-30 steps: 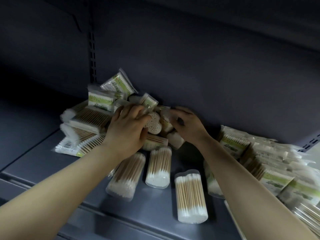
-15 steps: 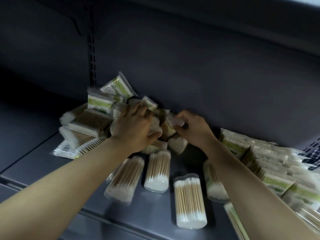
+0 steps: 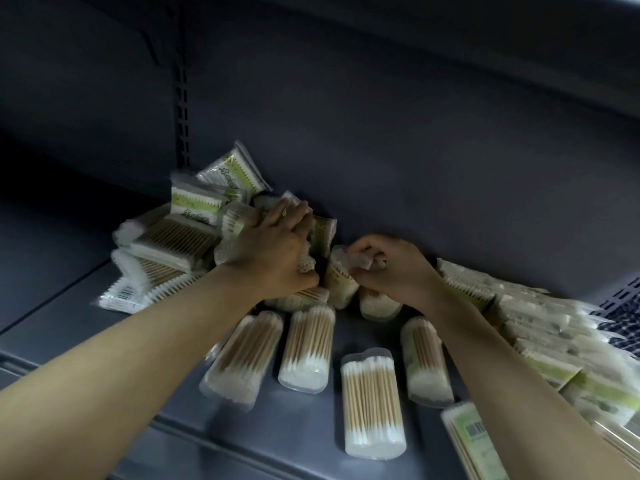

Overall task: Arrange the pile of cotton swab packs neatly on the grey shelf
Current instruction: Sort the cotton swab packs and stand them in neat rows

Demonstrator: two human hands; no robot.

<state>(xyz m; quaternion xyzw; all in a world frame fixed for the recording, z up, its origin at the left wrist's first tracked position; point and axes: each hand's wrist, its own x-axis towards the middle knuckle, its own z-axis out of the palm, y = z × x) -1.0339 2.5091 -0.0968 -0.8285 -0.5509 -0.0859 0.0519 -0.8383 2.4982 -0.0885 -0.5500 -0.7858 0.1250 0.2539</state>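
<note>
A jumbled pile of cotton swab packs (image 3: pixel 180 237) lies against the back wall of the grey shelf (image 3: pixel 69 317). My left hand (image 3: pixel 273 251) is pressed into the middle of the pile, fingers curled over a round pack of swabs. My right hand (image 3: pixel 391 268) is beside it, fingers closed on the top of a clear tub pack (image 3: pixel 341 278). Several clear tubs of wooden swabs (image 3: pixel 306 348) lie flat in front of my hands. Flat packs with green labels (image 3: pixel 540 327) are spread out on the right, partly hidden by my right forearm.
The grey back panel (image 3: pixel 415 168) rises right behind the pile, with a slotted upright (image 3: pixel 181 109) at its left. An upper shelf (image 3: pixel 519 46) overhangs. The shelf's front lip (image 3: pixel 207 441) runs below the tubs. Bare shelf floor extends to the left.
Both hands have shifted slightly deeper into the pile. My right hand has closed on the top of a tub pack; my left hand has pushed further over the round pack.
</note>
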